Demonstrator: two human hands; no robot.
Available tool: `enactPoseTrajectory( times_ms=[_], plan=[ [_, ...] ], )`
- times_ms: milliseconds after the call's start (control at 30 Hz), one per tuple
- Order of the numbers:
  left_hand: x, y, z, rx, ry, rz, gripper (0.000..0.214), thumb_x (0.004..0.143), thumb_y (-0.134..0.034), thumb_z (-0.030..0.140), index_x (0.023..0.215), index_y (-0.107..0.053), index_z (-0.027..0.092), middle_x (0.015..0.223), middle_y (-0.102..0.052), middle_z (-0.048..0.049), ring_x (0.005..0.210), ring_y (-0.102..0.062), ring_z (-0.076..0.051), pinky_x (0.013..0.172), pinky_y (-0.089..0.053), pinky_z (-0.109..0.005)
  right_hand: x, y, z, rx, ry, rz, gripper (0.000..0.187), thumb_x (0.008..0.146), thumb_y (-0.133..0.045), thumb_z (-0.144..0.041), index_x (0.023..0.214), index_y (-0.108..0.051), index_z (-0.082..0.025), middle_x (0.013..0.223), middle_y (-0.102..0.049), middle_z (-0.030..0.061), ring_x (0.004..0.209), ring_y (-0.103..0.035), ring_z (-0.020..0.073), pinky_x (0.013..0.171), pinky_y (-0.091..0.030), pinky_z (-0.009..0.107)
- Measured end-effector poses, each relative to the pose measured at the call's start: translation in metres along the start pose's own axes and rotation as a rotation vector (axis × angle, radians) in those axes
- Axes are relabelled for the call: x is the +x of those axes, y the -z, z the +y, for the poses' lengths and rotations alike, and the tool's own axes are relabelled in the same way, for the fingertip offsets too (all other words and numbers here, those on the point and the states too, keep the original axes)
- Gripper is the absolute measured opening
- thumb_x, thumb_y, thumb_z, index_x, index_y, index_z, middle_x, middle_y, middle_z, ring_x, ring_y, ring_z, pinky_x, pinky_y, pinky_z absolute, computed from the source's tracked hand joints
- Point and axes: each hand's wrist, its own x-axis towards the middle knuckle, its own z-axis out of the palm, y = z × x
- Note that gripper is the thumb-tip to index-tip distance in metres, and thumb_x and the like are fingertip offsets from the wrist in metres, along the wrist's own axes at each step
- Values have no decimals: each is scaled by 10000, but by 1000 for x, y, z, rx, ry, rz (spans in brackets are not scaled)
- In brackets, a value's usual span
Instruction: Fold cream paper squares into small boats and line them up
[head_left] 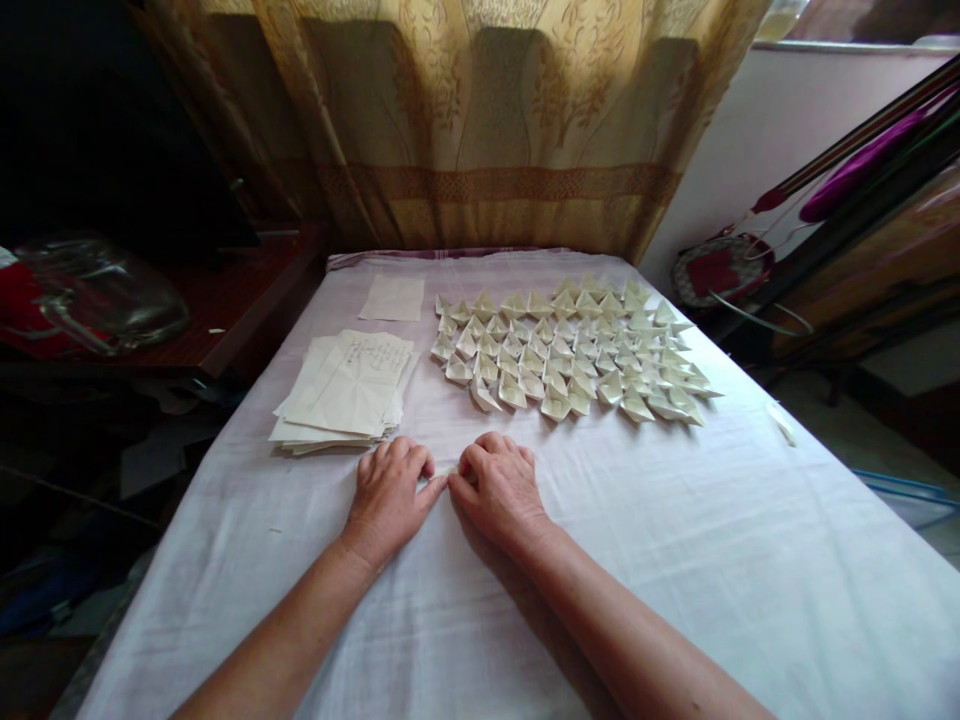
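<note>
Both my hands rest low over the cloth near the middle of the table, close together. Between them shows a small pale edge of folded paper (445, 469); most of it is hidden under the fingers. My left hand (388, 488) is closed, its thumb and curled fingers pressing the paper's left end. From the other side my right hand (501, 485) pinches it with thumb and bent fingers. Just beyond my left hand lies a stack of paper squares (341, 395), the top one bearing handwriting. Past my right hand stand many small folded paper boats (555, 360) in rows.
A single paper square (394, 298) lies behind the stack. The table (750, 560) has a white cloth; a small white scrap (782, 424) is near its right edge. A glass jug (112, 295) stands on the dark cabinet (255, 290) at left. A curtain (480, 130) hangs behind.
</note>
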Motion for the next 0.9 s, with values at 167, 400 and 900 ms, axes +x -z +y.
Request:
enactPoseTrajectory(
  times_ms=[167, 400, 900],
  plan=[
    [0, -3, -1, -9, 19, 35, 153, 876, -665, 326, 974, -597, 230, 1026, -642, -29, 1026, -569, -252, 883, -391, -379, 3, 0, 2, 92, -29, 1, 84, 824, -680, -280, 777, -693, -211, 916, -654, 21, 915, -570, 183, 802, -289, 322],
    [-1, 3, 3, -13, 16, -7, 95, 874, -654, 298, 940, -627, 235, 1016, -642, -32, 1029, -572, -249, 887, -392, -380, 10, -4, -3, 51, -57, 34, 54, 812, -681, -259, 805, -718, -220, 915, -668, 43, 931, -587, 214, 782, -329, 327],
    [-4, 1, 3, -65, -136, 62, 58, 877, -636, 225, 868, -580, 214, 911, -665, -17, 927, -593, -217, 836, -406, -336, -12, -13, 30, 185, 247, 182, 166, 801, -702, -182, 966, -714, -194, 1043, -690, 63, 992, -612, 215, 881, -410, 340]
  ],
)
